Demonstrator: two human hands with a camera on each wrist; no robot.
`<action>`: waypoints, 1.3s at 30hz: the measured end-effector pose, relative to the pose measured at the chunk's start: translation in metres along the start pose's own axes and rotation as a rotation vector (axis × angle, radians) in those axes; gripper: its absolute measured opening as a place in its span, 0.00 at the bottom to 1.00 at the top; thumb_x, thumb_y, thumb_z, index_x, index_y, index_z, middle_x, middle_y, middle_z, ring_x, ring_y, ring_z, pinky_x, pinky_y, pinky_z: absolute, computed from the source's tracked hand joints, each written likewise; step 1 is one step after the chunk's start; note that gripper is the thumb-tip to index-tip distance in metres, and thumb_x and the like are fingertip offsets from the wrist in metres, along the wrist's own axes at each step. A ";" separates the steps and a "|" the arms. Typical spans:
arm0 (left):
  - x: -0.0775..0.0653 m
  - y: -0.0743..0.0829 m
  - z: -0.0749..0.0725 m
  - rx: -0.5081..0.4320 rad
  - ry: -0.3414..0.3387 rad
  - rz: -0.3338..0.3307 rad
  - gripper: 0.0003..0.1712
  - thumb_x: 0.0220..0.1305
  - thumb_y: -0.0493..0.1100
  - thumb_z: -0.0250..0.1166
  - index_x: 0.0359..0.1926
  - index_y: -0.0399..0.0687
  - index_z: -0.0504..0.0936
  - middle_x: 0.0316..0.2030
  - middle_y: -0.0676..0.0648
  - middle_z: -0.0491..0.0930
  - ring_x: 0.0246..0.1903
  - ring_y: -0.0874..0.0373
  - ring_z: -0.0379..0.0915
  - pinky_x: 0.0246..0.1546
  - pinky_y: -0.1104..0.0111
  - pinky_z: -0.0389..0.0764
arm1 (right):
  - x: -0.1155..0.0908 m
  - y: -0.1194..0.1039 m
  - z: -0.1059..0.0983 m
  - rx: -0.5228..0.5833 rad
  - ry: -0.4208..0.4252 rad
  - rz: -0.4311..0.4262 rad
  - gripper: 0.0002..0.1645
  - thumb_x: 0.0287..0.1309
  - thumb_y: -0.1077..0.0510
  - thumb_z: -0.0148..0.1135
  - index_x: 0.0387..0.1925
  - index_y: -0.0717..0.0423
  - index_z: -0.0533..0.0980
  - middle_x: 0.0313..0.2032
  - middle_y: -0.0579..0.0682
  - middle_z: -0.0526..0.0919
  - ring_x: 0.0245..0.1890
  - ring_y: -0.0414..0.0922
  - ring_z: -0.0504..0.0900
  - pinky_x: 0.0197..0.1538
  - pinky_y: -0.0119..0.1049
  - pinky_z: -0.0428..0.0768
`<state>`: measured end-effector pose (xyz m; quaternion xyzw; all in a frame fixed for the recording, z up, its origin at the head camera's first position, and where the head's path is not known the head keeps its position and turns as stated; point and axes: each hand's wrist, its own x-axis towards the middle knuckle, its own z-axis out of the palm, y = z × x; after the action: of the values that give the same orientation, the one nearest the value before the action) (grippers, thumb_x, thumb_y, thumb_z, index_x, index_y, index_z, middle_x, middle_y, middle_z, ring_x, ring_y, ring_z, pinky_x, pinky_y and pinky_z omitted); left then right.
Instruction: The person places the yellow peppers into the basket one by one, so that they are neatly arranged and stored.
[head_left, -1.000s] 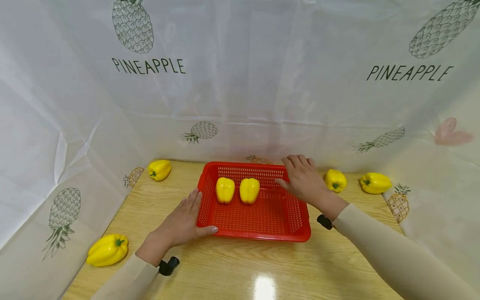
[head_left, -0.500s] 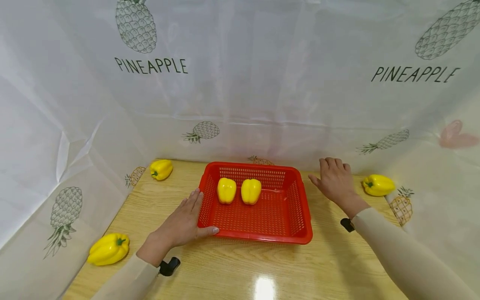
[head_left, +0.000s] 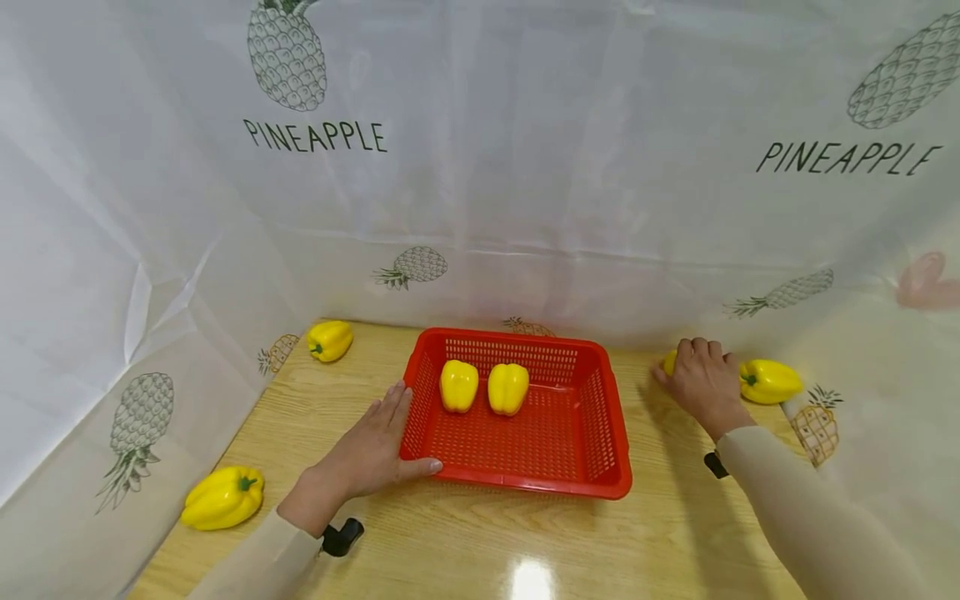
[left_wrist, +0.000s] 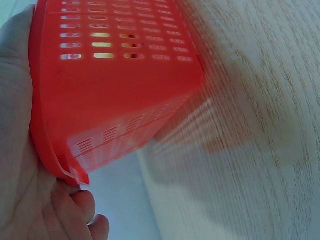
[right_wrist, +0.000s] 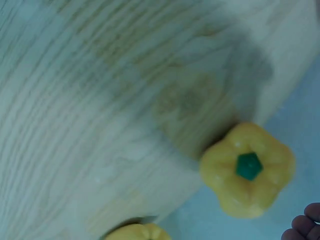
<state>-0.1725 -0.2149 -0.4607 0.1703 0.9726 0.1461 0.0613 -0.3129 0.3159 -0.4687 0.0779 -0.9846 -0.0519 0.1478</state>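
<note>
My left hand (head_left: 367, 450) lies along the left rim of a red plastic basket (head_left: 525, 481), fingers fairly straight and thumb at the front corner. The left wrist view has the palm against the basket's rim (left_wrist: 40, 120). Two yellow bell peppers (head_left: 459, 387) stand side by side inside. At the back right, my right hand (head_left: 705, 385) reaches over another yellow bell pepper (head_left: 669, 362), mostly hiding it in the head view. The right wrist view shows this pepper (right_wrist: 230, 182) with its green stem, and my fingertips (right_wrist: 305, 227) apart from it at the lower right.
Another yellow bell pepper (head_left: 772, 382) lies right of my right hand. Two more are on the left, one pepper (head_left: 330, 341) at the back and one pepper (head_left: 223, 498) nearer. White sheeting (head_left: 510, 167) printed with pineapples borders the wooden table (head_left: 450, 550).
My right hand has moved right from over the basket's back right corner to the yellow bell pepper beside it. My left hand stays at the basket's rim. The view has shifted slightly.
</note>
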 end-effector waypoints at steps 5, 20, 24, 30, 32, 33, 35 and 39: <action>-0.001 0.001 0.001 0.000 -0.002 -0.003 0.76 0.59 0.88 0.53 0.83 0.32 0.44 0.84 0.33 0.40 0.83 0.38 0.42 0.82 0.45 0.51 | -0.002 0.003 0.015 -0.005 -0.034 0.007 0.41 0.69 0.34 0.63 0.45 0.74 0.68 0.41 0.70 0.74 0.45 0.69 0.72 0.43 0.67 0.72; -0.001 0.002 0.001 -0.028 -0.006 -0.015 0.76 0.59 0.88 0.54 0.84 0.33 0.43 0.85 0.34 0.39 0.83 0.38 0.42 0.82 0.45 0.51 | -0.005 -0.001 0.031 -0.031 -0.094 0.034 0.35 0.74 0.43 0.61 0.44 0.75 0.66 0.39 0.70 0.71 0.43 0.68 0.70 0.41 0.61 0.73; -0.001 0.002 0.001 -0.029 -0.004 -0.012 0.76 0.59 0.88 0.54 0.84 0.33 0.43 0.85 0.34 0.38 0.83 0.39 0.42 0.82 0.45 0.51 | -0.007 -0.001 0.032 -0.020 -0.076 0.024 0.33 0.71 0.47 0.65 0.46 0.76 0.65 0.41 0.72 0.71 0.44 0.68 0.70 0.40 0.59 0.74; -0.002 0.003 0.000 -0.037 -0.002 -0.010 0.76 0.59 0.87 0.55 0.83 0.33 0.43 0.84 0.34 0.39 0.83 0.38 0.43 0.82 0.45 0.51 | -0.010 0.000 0.035 -0.009 -0.035 0.013 0.29 0.69 0.53 0.67 0.45 0.75 0.63 0.40 0.71 0.69 0.43 0.68 0.69 0.40 0.58 0.74; -0.002 0.003 -0.001 -0.039 -0.004 -0.011 0.75 0.60 0.86 0.56 0.83 0.33 0.43 0.84 0.34 0.39 0.83 0.38 0.43 0.82 0.45 0.51 | -0.011 0.000 0.036 -0.003 -0.012 0.009 0.27 0.69 0.55 0.67 0.44 0.75 0.63 0.40 0.72 0.69 0.43 0.69 0.70 0.40 0.59 0.74; -0.002 0.003 -0.001 -0.039 -0.003 -0.011 0.75 0.60 0.86 0.56 0.83 0.32 0.43 0.84 0.34 0.39 0.83 0.38 0.43 0.82 0.45 0.51 | -0.012 0.001 0.037 0.001 0.003 0.007 0.26 0.69 0.57 0.66 0.43 0.76 0.63 0.39 0.72 0.69 0.42 0.69 0.70 0.39 0.59 0.74; -0.002 0.003 -0.001 -0.039 -0.004 -0.010 0.75 0.61 0.85 0.57 0.83 0.32 0.43 0.84 0.33 0.39 0.83 0.38 0.43 0.82 0.45 0.51 | -0.014 0.002 0.040 0.013 0.025 0.010 0.22 0.70 0.59 0.63 0.42 0.76 0.64 0.37 0.72 0.68 0.40 0.68 0.69 0.38 0.59 0.73; -0.003 0.003 -0.003 -0.039 -0.001 -0.007 0.74 0.62 0.84 0.58 0.83 0.31 0.44 0.84 0.32 0.40 0.83 0.37 0.43 0.82 0.44 0.51 | -0.017 0.004 0.045 0.037 0.069 0.013 0.17 0.69 0.63 0.60 0.37 0.74 0.63 0.35 0.70 0.66 0.38 0.67 0.67 0.36 0.58 0.72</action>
<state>-0.1694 -0.2138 -0.4571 0.1660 0.9700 0.1648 0.0657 -0.3109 0.3266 -0.5155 0.0758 -0.9802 -0.0298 0.1807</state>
